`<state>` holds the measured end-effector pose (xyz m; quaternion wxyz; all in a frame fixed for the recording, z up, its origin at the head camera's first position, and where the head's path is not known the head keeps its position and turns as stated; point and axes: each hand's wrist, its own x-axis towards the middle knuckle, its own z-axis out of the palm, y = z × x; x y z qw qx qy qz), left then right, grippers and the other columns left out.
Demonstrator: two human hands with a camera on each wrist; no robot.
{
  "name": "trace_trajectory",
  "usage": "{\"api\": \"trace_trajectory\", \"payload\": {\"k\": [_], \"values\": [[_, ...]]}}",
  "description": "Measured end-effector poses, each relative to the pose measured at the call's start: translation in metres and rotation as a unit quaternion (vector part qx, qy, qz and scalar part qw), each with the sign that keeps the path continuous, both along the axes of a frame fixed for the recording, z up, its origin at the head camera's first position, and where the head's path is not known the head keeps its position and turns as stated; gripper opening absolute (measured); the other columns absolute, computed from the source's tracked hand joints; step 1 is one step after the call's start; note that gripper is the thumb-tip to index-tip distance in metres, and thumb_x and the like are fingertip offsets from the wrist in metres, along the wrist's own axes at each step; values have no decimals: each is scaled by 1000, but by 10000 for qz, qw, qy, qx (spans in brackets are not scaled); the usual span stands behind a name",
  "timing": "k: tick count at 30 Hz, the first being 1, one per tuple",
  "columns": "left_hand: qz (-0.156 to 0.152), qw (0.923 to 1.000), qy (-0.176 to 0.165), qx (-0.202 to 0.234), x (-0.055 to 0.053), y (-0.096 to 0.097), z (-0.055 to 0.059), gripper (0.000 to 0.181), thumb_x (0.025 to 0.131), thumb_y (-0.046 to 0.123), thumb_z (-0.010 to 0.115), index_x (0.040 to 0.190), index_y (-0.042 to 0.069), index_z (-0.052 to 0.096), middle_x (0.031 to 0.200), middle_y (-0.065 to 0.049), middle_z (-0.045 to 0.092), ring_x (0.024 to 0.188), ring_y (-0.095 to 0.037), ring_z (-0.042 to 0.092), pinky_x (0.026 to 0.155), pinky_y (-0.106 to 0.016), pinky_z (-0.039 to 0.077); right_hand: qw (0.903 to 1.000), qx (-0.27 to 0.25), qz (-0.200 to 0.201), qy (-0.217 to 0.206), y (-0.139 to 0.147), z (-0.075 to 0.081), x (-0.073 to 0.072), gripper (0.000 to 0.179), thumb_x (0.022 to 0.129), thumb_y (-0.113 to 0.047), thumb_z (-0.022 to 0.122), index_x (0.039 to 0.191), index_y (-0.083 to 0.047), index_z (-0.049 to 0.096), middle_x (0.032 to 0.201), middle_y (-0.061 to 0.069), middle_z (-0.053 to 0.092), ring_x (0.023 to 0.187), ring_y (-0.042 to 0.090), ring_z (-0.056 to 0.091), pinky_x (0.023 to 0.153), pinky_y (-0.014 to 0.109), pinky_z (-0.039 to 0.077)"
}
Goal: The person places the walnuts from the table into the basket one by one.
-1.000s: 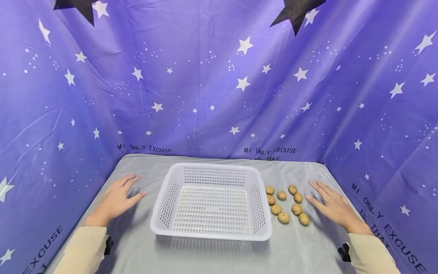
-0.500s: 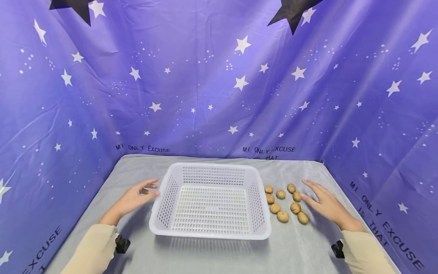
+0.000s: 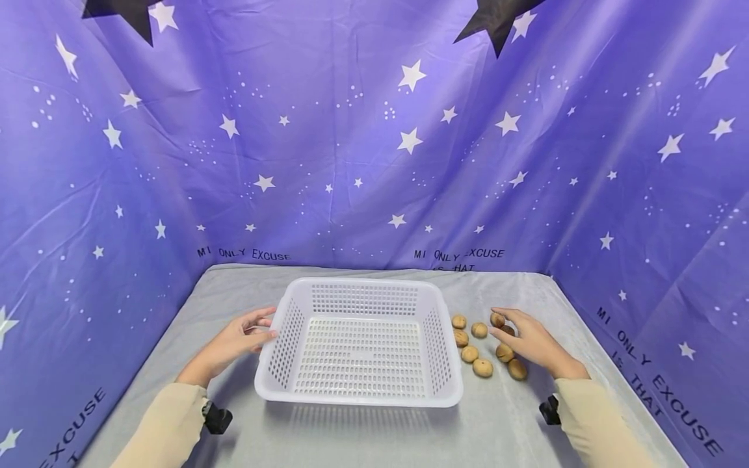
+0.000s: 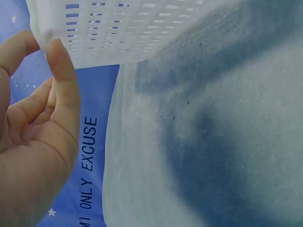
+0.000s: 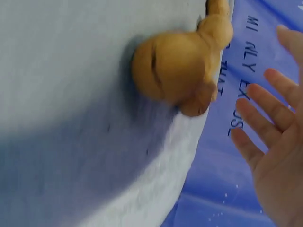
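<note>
A white plastic basket [image 3: 363,402] with perforated walls sits in the middle of the grey cloth-covered table. At its left rim, my left hand [image 3: 234,344] holds the edge between thumb and forefinger; in the left wrist view the thumb [image 4: 61,61] lies against the rim and the other fingers are bent. Several walnuts [image 3: 482,368] lie loose to the right of the basket. My right hand [image 3: 538,341] hovers over the rightmost walnuts, its fingers extended and spread, partly covering one of them. The right wrist view shows a walnut [image 5: 170,66] apart from the palm.
The grey tablecloth [image 3: 363,442] extends around the basket. A purple star-printed curtain [image 3: 351,162] encloses the table at the back and both sides. A black wrist device [image 3: 216,417] is strapped at my left sleeve, another at the right.
My left hand has moved right from the bare table to the basket's left rim. The right hand has shifted left over the walnuts. Basket and walnuts stay in place.
</note>
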<state>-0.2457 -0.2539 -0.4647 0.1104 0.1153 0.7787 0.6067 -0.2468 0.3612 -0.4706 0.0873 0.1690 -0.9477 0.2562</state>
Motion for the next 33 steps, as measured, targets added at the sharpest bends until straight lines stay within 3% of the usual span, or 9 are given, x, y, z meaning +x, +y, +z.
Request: {"api": "trace_trajectory", "payload": {"k": [4,17,24,33], "values": [[7,9999,-47,132,1,0,-3,72,94,14,72,152,-4,34,129,-26,53,100,-23,64,80,-38,58,9999,58,82,-18,-8,-5,-8,51,96,-27,70,133,6,59,119,21,65,107,38,63,91,57,50],[10,9990,-211,389,2,0,-6,72,95,13,70,154,-1,32,135,-28,49,105,-26,64,85,-37,57,9980,70,-13,-633,-21,-15,-28,43,93,-26,73,120,7,67,111,18,68,99,33,65,89,54,52],[-6,9978,-274,603,1,-1,-9,71,96,11,69,155,-1,30,136,-28,47,106,-25,64,87,-38,57,9947,21,-98,-1025,-23,-14,-32,39,95,-26,71,119,6,69,109,15,69,101,32,66,91,52,52],[-88,9968,-319,724,1,-1,-9,71,97,9,67,156,-1,28,138,-29,45,108,-26,63,89,-39,56,9968,6,83,-794,-23,-1,-33,41,96,-23,70,121,9,67,110,18,70,100,34,67,88,52,54]]}}
